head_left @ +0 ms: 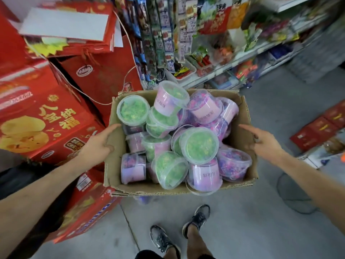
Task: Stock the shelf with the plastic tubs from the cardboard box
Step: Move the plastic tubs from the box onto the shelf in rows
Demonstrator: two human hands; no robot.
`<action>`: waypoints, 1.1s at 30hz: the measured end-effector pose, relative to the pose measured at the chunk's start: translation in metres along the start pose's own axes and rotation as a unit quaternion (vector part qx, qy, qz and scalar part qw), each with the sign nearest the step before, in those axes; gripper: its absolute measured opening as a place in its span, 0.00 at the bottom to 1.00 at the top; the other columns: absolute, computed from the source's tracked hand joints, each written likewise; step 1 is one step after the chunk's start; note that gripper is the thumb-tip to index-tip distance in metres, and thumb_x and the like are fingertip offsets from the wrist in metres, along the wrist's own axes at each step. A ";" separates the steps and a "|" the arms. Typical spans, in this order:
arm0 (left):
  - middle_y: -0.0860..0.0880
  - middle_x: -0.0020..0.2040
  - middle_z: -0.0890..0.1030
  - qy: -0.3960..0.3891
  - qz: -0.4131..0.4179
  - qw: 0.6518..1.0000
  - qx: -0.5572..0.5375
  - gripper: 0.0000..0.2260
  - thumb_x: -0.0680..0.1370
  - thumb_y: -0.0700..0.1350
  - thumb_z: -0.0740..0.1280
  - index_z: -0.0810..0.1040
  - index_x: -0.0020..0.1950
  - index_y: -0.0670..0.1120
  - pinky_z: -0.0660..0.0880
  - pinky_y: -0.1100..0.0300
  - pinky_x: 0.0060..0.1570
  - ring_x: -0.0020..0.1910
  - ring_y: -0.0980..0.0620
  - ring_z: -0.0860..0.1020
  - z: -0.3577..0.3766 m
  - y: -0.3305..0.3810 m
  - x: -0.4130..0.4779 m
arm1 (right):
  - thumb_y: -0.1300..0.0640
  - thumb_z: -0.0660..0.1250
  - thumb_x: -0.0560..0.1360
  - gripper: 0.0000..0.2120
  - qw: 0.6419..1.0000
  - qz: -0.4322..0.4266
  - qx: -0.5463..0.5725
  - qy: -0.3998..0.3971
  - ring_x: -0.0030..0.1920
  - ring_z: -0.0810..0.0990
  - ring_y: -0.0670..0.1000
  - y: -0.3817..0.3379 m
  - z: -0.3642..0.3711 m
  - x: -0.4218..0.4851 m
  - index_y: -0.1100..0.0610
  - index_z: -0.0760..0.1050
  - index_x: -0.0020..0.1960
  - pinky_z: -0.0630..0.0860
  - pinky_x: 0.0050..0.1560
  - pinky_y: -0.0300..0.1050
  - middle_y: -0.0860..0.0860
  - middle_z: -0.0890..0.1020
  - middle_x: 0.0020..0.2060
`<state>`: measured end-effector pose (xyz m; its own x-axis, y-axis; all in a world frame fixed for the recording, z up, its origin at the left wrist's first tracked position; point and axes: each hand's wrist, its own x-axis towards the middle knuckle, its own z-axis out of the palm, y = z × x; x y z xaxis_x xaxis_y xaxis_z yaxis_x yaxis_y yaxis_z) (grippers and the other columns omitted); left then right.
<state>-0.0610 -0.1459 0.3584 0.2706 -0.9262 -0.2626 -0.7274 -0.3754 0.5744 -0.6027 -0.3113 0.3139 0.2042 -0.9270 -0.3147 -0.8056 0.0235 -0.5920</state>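
An open cardboard box (242, 131) is held up in front of me, above the floor. It is piled with several clear plastic tubs (198, 143) that have pink labels and hold green or purple pieces. My left hand (97, 144) grips the box's left wall, thumb on the outside. On the box's right wall rests my right hand (261, 141), fingers pointing inward over the rim. The shelf (214, 73) stands beyond the box, up and to the right, packed with snack packets.
Stacked red gift cartons (43, 118) crowd the left side, right against the box. More red boxes (321, 126) lie on the floor at the right. Hanging snack strips (164, 34) drape ahead. My feet (179, 234) stand on the grey concrete floor below the box.
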 end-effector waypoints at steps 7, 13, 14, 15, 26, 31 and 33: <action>0.41 0.54 0.83 -0.013 0.033 0.999 0.000 0.41 0.72 0.30 0.68 0.68 0.73 0.69 0.69 0.61 0.33 0.27 0.63 0.73 0.029 0.086 0.057 | 0.72 0.69 0.71 0.46 0.998 0.032 0.019 0.042 0.56 0.85 0.60 0.050 -0.063 0.001 0.21 0.69 0.65 0.83 0.58 0.59 0.49 0.84 0.62; 0.38 0.67 0.79 -0.043 0.063 0.997 0.011 0.39 0.73 0.31 0.66 0.67 0.76 0.65 0.69 0.60 0.31 0.27 0.61 0.73 0.066 0.162 0.104 | 0.73 0.69 0.71 0.45 0.996 0.064 0.011 0.062 0.57 0.85 0.58 0.093 -0.120 0.000 0.28 0.70 0.72 0.82 0.60 0.58 0.45 0.83 0.64; 0.41 0.69 0.79 -0.052 0.070 0.996 0.011 0.40 0.74 0.31 0.66 0.67 0.75 0.67 0.70 0.60 0.30 0.27 0.60 0.73 0.072 0.172 0.112 | 0.72 0.69 0.71 0.45 0.995 0.074 0.012 0.066 0.56 0.86 0.57 0.101 -0.128 0.000 0.27 0.70 0.71 0.83 0.59 0.59 0.45 0.84 0.63; 0.44 0.70 0.78 -0.059 0.077 0.995 0.012 0.40 0.74 0.31 0.66 0.66 0.75 0.68 0.72 0.59 0.30 0.27 0.59 0.74 0.077 0.181 0.121 | 0.71 0.70 0.71 0.45 0.994 0.081 0.016 0.071 0.56 0.86 0.56 0.109 -0.135 0.000 0.27 0.70 0.71 0.83 0.59 0.58 0.44 0.84 0.63; 0.50 0.67 0.79 -0.163 0.161 0.973 0.018 0.39 0.78 0.33 0.66 0.64 0.75 0.73 0.83 0.43 0.41 0.45 0.39 0.84 0.121 0.280 0.276 | 0.73 0.68 0.70 0.44 0.969 0.159 0.107 0.154 0.51 0.86 0.55 0.157 -0.186 0.024 0.28 0.72 0.69 0.86 0.47 0.59 0.46 0.84 0.62; 0.57 0.72 0.75 -0.200 0.195 0.960 -0.009 0.38 0.78 0.30 0.65 0.66 0.77 0.67 0.84 0.50 0.48 0.48 0.58 0.83 0.132 0.333 0.348 | 0.74 0.68 0.69 0.44 0.956 0.195 0.115 0.185 0.54 0.86 0.53 0.167 -0.203 0.051 0.34 0.73 0.73 0.85 0.53 0.58 0.46 0.83 0.64; 0.56 0.70 0.77 -0.207 0.204 0.957 -0.020 0.37 0.78 0.30 0.66 0.67 0.77 0.66 0.83 0.49 0.53 0.54 0.59 0.82 0.134 0.352 0.375 | 0.74 0.66 0.67 0.46 0.952 0.206 0.114 0.197 0.62 0.83 0.50 0.172 -0.211 0.065 0.33 0.72 0.73 0.83 0.61 0.56 0.43 0.82 0.66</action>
<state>-0.3004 -0.6208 0.3581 -0.3091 -0.9056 -0.2903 -0.6927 0.0053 0.7212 -0.8448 -0.4463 0.3482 -0.3634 -0.8891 -0.2783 -0.6212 0.4539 -0.6389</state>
